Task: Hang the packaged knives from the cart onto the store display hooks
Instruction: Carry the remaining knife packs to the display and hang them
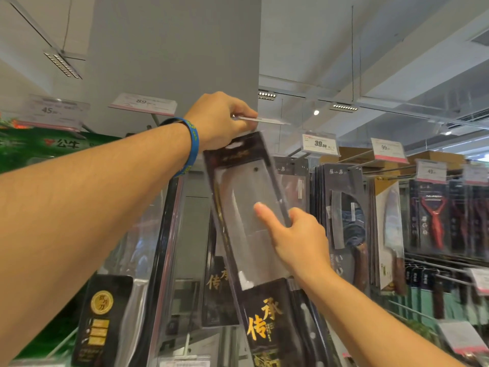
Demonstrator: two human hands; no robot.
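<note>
A long black package with a cleaver behind clear plastic [246,207] tilts in front of the display, its hang hole at the top. My right hand [296,234] grips its right edge, thumb lying on the clear front. My left hand [219,120], a blue wristband on the wrist, is raised at the package's top and pinches the clear price-tag holder [260,120] at the tip of a display hook. The hook itself is mostly hidden behind my left hand.
More packaged knives hang on hooks behind and to the right [344,215], with price tags reading 39.00 [320,144] and 99 [387,149]. Packaged peelers [434,215] hang far right. A grey pillar [174,54] rises behind the display. Green boxes sit at left.
</note>
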